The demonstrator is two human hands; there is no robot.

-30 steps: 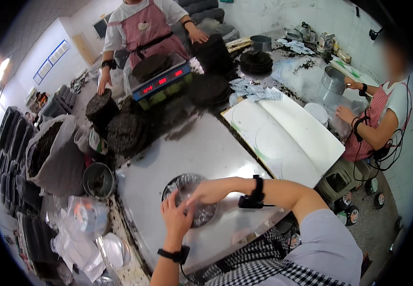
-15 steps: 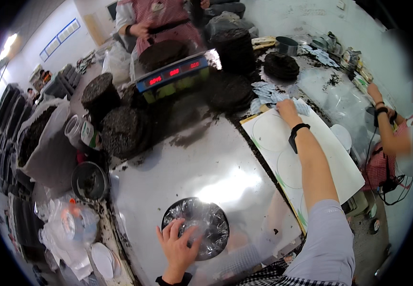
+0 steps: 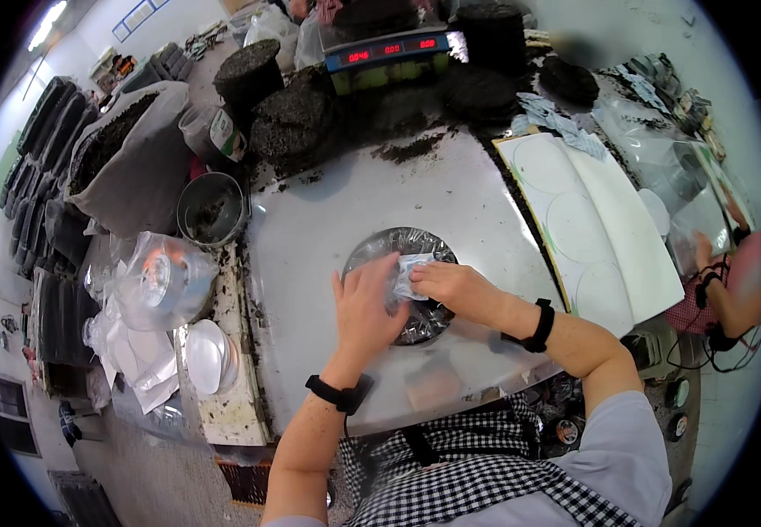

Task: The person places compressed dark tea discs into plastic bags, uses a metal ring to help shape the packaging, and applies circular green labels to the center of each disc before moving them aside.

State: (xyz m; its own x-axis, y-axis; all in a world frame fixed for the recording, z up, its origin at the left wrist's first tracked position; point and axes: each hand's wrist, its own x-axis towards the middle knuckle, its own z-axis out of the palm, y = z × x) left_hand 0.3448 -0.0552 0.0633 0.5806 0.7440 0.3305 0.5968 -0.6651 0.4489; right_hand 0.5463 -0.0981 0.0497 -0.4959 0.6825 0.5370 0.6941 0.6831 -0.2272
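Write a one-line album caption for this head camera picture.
Both hands, left hand and right hand, press a small paper slip onto a dark plastic-wrapped disc on a shiny metal table.

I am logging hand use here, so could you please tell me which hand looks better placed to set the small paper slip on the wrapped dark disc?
Probably the right hand: it pinches the paper slip above the wrapped disc. The left hand lies flat, steadying it.

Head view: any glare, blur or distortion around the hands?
Head view: heavy fisheye bending, black corners; soft glare on the metal table above the hands; left hand and right hand reasonably sharp on the round dark disc; the rim is smeared.
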